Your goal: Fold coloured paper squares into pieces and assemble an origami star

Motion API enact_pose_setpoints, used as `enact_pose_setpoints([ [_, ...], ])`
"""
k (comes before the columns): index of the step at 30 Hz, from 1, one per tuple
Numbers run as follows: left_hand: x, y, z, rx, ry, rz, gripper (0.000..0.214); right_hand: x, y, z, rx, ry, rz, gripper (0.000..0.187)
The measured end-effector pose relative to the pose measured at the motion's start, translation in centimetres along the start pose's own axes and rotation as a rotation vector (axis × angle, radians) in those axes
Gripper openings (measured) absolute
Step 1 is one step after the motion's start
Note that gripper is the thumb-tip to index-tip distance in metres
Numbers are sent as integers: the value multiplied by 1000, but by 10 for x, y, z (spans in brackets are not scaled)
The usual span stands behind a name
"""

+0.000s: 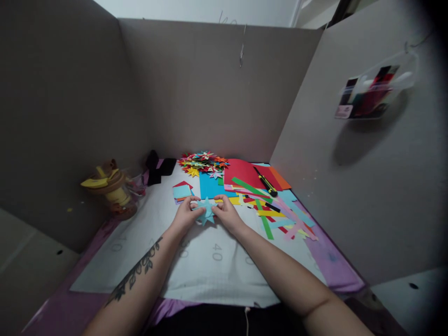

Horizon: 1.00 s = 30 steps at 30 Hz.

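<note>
A light blue folded paper star (pixel 207 211) with several points is held between both hands, just above the white sheet on the table. My left hand (pixel 188 212) pinches its left side between thumb and fingers. On the other side, my right hand (pixel 227 212) grips the star's edge the same way. Just beyond the left hand lies a small stack of square papers (pixel 182 191), light blue on top. Behind the star is a blue paper sheet (pixel 211 187).
Many-coloured paper stars (pixel 201 161) are heaped at the back. Red paper (pixel 241 172) carries a yellow-black cutter knife (pixel 266 183). Paper strips (pixel 268 219) lie scattered at the right. A lidded cup (pixel 117 193) stands left. Grey panels (pixel 210 88) enclose three sides; a clear holder (pixel 378 88) hangs right.
</note>
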<state>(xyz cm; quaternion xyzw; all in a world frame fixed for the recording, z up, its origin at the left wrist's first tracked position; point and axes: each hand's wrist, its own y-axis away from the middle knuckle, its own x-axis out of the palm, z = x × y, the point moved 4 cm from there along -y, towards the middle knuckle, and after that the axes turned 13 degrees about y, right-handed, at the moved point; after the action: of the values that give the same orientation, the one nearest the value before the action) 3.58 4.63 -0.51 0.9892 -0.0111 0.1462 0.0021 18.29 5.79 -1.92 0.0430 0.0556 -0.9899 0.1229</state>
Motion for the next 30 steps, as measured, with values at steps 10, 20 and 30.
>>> enact_pose_setpoints([
  [10,1,2,-1,-78,-15,20,54,-2,1,6,-49,82,-65,39],
  [20,5,3,-6,8,-102,-18,44,0,-1,4,-46,105,-57,36],
  [30,-1,-2,-1,-61,24,23,53,2,-5,-5,55,-89,9,30],
])
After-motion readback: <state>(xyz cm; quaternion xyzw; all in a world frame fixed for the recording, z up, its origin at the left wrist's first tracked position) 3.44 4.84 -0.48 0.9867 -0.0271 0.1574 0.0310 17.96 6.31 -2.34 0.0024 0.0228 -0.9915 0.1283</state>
